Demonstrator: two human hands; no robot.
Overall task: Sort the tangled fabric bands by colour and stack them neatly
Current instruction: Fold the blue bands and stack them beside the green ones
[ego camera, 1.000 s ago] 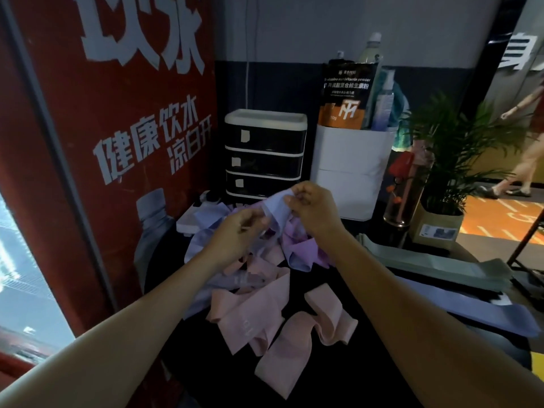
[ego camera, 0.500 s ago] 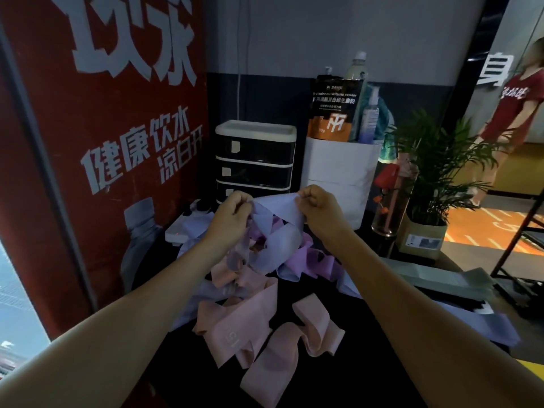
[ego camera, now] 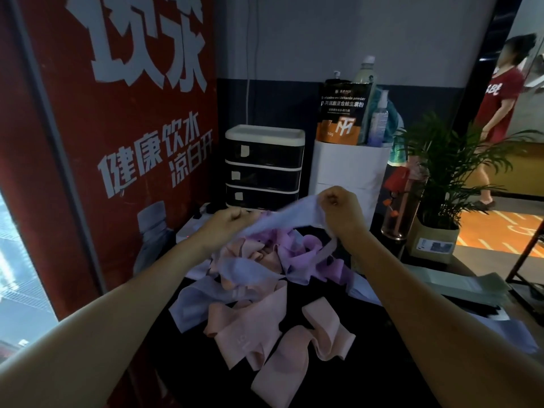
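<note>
Hands spread apart, stretching lavender band (ego camera: 282, 219) taut.

Two hands stretch a pale blue band above a tangled pile.

Left hand (ego camera: 226, 223) and right hand (ego camera: 338, 209) each pinch one end of the pale blue band (ego camera: 282, 214) at frame centre. Below it lie purple bands (ego camera: 306, 254) and pink bands (ego camera: 253, 328) on the dark table (ego camera: 368, 378); a drawer unit (ego camera: 263, 166) stands behind.

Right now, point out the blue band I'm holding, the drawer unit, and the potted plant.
blue band (ego camera: 287, 214), head view, on the stretch pulled between the two hands.
drawer unit (ego camera: 265, 134), head view, on its white top.
potted plant (ego camera: 434, 245), head view, on the front of its pot.
</note>
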